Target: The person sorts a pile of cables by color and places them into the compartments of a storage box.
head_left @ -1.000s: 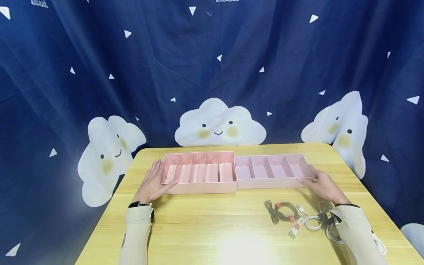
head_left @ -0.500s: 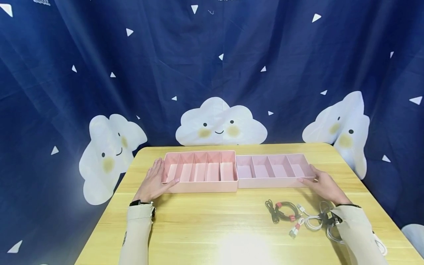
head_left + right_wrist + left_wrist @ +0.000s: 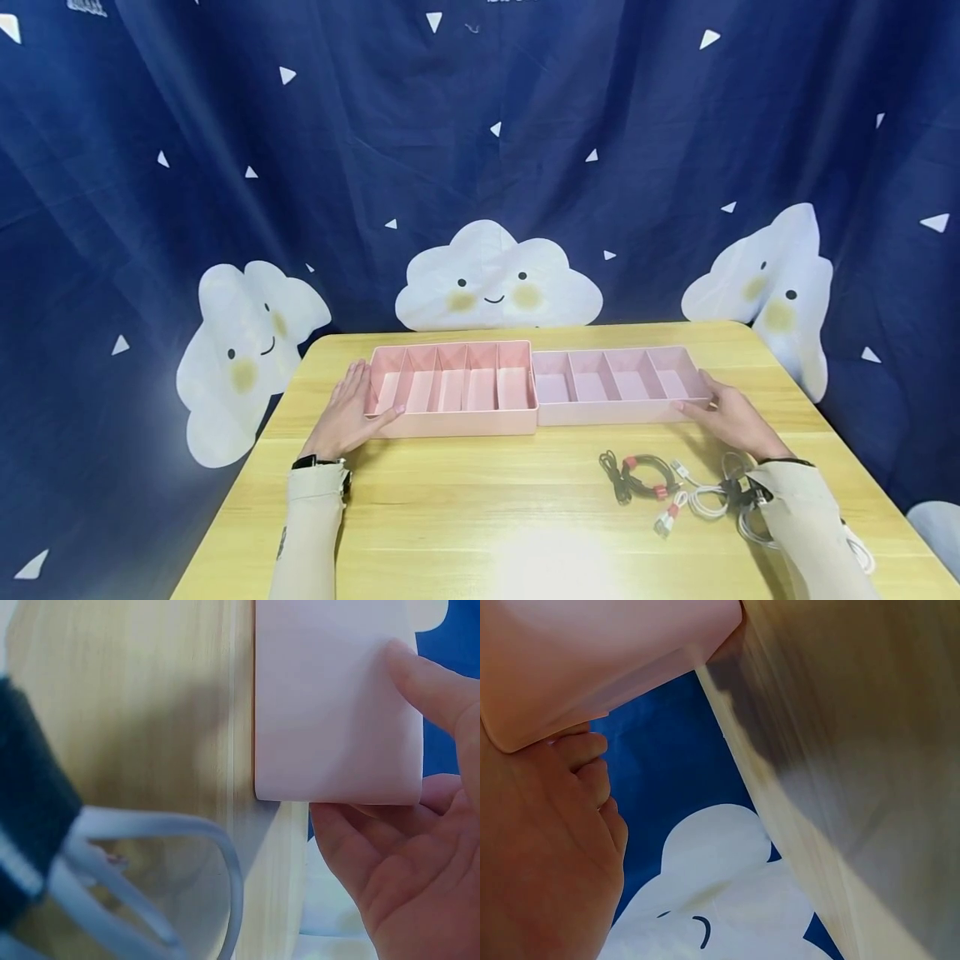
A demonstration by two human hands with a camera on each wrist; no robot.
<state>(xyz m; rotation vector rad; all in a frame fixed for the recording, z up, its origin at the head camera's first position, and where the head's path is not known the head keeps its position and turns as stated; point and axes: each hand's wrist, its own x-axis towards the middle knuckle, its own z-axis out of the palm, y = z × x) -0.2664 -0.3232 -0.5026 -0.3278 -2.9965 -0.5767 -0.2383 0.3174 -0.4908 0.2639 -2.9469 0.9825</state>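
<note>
A pink divided storage box [image 3: 457,425] stands at the back of the table, end to end with a lilac divided box [image 3: 607,413]. Both show bare compartments. My left hand [image 3: 343,417] rests on the pink box's left end, fingers straight along the side and thumb at the front corner. At the lilac box's right end is my right hand [image 3: 738,422]. Its thumb presses on the front wall while the other fingers touch the end wall, as the right wrist view shows with the box [image 3: 337,705]. The left wrist view shows the pink box [image 3: 607,660] above the left fingers.
On the right of the wooden table [image 3: 450,517] lie a coiled black cable [image 3: 645,479] with red ties and a white cable [image 3: 705,504], partly under the right sleeve. A blue curtain [image 3: 495,167] with cloud prints hangs behind the table.
</note>
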